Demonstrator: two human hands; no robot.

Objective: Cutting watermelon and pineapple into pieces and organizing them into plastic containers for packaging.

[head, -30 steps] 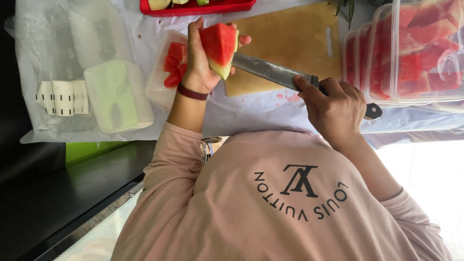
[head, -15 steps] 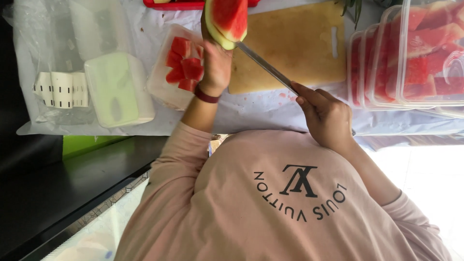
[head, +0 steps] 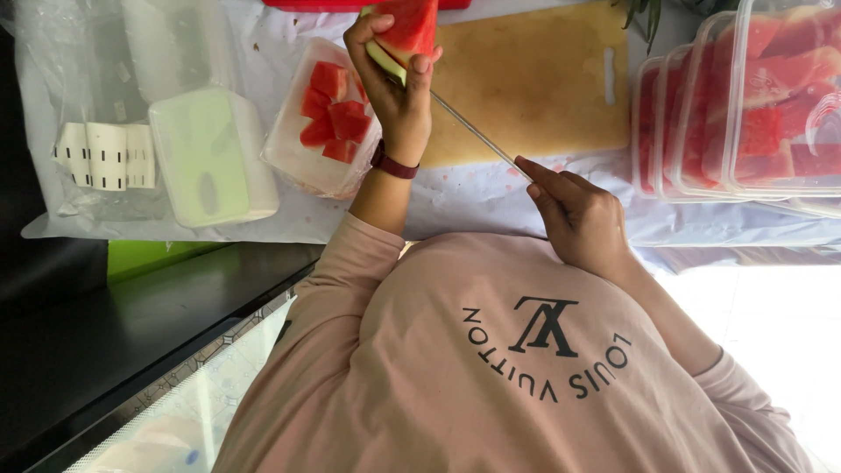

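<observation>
My left hand holds a watermelon wedge with red flesh and a pale green rind, lifted over the left edge of a wooden cutting board. My right hand grips the handle of a long knife. Its thin blade points up and to the left and reaches the wedge's rind beside my left fingers. Just left of my left wrist, a clear plastic container holds several red watermelon cubes.
Stacked clear containers of watermelon pieces stand at the right. A pale green lidded box and a strip of white labels lie in plastic wrap at the left. A red tray sits at the top edge. A black counter lies lower left.
My left hand has carried the wedge up and away from me, toward the top of the frame. The knife followed, its blade now seen edge-on against the rind.
</observation>
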